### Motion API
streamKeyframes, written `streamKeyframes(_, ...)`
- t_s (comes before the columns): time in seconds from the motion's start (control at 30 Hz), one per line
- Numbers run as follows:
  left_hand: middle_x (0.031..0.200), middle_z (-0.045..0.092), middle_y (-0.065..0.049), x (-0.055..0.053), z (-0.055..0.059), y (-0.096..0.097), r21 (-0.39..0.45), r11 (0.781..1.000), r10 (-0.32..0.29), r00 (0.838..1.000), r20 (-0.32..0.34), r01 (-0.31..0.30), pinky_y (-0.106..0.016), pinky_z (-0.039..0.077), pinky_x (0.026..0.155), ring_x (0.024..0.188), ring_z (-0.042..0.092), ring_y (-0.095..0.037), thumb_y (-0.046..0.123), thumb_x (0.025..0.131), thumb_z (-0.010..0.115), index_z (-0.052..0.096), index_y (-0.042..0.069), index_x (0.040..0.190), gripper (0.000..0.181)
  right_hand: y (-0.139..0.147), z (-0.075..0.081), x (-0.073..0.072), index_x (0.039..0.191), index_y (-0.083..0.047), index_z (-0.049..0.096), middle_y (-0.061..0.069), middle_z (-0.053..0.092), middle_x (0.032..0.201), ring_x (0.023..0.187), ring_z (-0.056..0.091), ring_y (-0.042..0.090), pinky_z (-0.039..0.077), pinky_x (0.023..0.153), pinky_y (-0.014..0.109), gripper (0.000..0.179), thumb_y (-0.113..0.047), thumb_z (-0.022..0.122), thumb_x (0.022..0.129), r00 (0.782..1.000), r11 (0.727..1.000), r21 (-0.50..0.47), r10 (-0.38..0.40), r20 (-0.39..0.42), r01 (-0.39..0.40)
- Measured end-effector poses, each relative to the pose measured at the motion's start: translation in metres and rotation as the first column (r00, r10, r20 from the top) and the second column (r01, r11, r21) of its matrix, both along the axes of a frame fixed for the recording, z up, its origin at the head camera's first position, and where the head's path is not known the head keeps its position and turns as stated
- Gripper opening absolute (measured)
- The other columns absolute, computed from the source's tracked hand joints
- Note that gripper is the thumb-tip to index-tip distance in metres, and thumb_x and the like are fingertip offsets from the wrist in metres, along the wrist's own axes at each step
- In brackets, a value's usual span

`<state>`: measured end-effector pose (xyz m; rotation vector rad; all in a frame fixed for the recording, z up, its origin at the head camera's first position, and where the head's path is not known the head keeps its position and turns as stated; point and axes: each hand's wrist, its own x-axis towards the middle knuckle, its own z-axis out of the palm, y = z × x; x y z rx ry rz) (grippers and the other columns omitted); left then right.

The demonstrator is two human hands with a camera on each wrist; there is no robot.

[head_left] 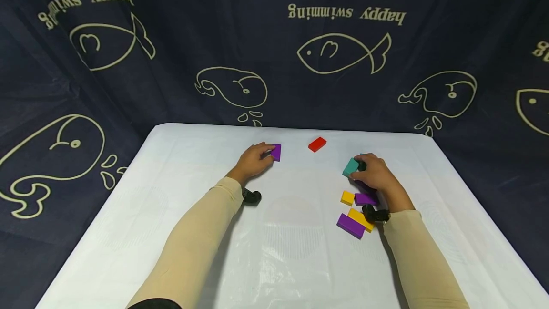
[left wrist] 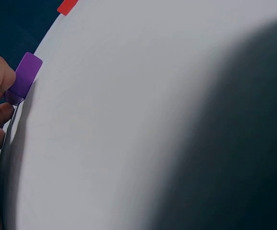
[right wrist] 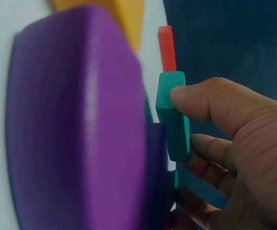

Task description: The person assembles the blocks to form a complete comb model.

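At the far middle of the table, my left hand (head_left: 254, 160) pinches a purple block (head_left: 276, 152) between thumb and fingers. The left wrist view shows the thumb against this purple block (left wrist: 27, 74). On the right, my right hand (head_left: 375, 173) grips a teal block (head_left: 350, 168) by its sides. Up close in the right wrist view, the thumb lies on the teal block (right wrist: 172, 115) with fingers behind it. Between the two hands, farther back, lies a red block (head_left: 317, 144) that neither hand touches.
Below my right hand lie a small yellow block (head_left: 347, 198), a purple block (head_left: 364, 199), a longer yellow block (head_left: 360, 220) and another purple block (head_left: 350, 226). The right wrist partly covers this group. A dark printed cloth (head_left: 274, 37) hangs behind the white table (head_left: 171, 156).
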<state>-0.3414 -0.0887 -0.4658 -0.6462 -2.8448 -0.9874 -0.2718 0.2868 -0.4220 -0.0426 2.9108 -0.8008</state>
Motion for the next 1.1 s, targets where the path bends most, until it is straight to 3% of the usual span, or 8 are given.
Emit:
streamKeyframes(0.17,0.141,0.057,-0.009,0.0,0.0,0.0,0.005,1.0,0.007,1.0,0.007,-0.007,-0.04,0.023,0.119,0.14,0.04,-0.026,0.025,0.094,0.059,0.061,0.012,0.137,0.045,-0.003,0.004,0.001,0.142,0.003,0.047,0.029,0.038,0.146,0.126,0.041,0.046,0.032,0.108,0.065,0.062,-0.023,0.068,0.089,0.999,0.998,-0.056,0.023,-0.024,-0.025)
streamKeyframes(0.4,0.141,0.056,-0.012,0.001,-0.001,0.001,0.013,1.0,-0.002,1.0,0.001,0.002,-0.041,0.024,0.118,0.14,0.041,-0.028,0.025,0.092,0.059,0.061,0.012,0.136,0.046,-0.018,0.008,0.003,0.139,0.004,0.05,0.025,0.044,0.142,0.122,0.047,0.044,0.041,0.101,0.059,0.059,-0.02,0.069,0.089,0.991,0.988,-0.108,0.1,-0.093,-0.11)
streamKeyframes(0.73,0.141,0.056,-0.011,-0.001,0.0,0.0,0.02,1.0,-0.001,1.0,0.007,0.001,-0.042,0.023,0.119,0.14,0.041,-0.027,0.025,0.093,0.059,0.061,0.01,0.136,0.046,-0.058,0.015,0.005,0.14,0.002,0.05,0.021,0.044,0.143,0.124,0.049,0.042,0.045,0.1,0.056,0.058,-0.018,0.069,0.089,0.978,0.964,-0.182,0.175,-0.112,-0.193)
streamKeyframes(1.1,0.14,0.057,-0.011,-0.001,0.0,0.0,0.022,1.0,0.007,1.0,0.012,-0.007,-0.041,0.023,0.119,0.14,0.041,-0.027,0.025,0.093,0.059,0.062,0.011,0.136,0.045,-0.101,0.01,0.0,0.137,0.001,0.052,0.017,0.048,0.137,0.12,0.053,0.04,0.045,0.1,0.053,0.057,-0.014,0.071,0.086,0.958,0.933,-0.226,0.256,-0.132,-0.281)
